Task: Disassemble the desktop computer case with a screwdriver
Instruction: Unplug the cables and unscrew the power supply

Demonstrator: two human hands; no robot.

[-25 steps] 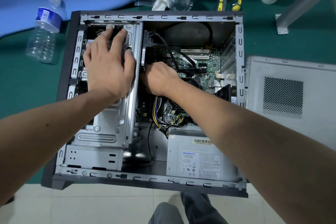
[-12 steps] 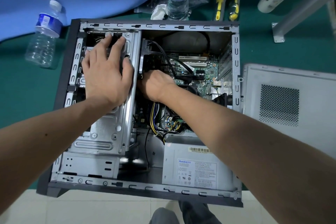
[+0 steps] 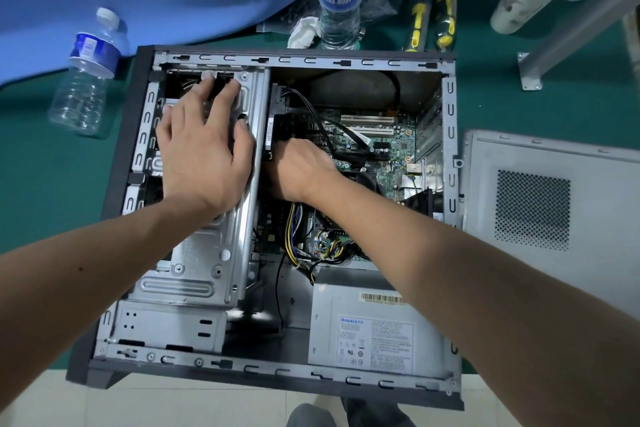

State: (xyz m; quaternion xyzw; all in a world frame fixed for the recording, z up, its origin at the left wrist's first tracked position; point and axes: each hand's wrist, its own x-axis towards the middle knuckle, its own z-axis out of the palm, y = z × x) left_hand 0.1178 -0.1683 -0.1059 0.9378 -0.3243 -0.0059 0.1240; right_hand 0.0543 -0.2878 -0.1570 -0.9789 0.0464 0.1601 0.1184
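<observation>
Left hand (image 3: 204, 152) flat, fingers straight, pressing drive cage (image 3: 207, 253): stiff sheet steel, sharp edges. Right hand (image 3: 301, 170) beside it, fingers hidden inside computer case (image 3: 450, 107); grasp indeterminable.

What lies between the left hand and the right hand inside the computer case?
In the head view, the upright edge of the metal drive cage runs between the left hand and the right hand; nothing else shows there.

Left hand (image 3: 204, 156) flat on drive cage (image 3: 207, 253), right hand (image 3: 298, 170) reaching inside open PC case (image 3: 450, 107).
</observation>
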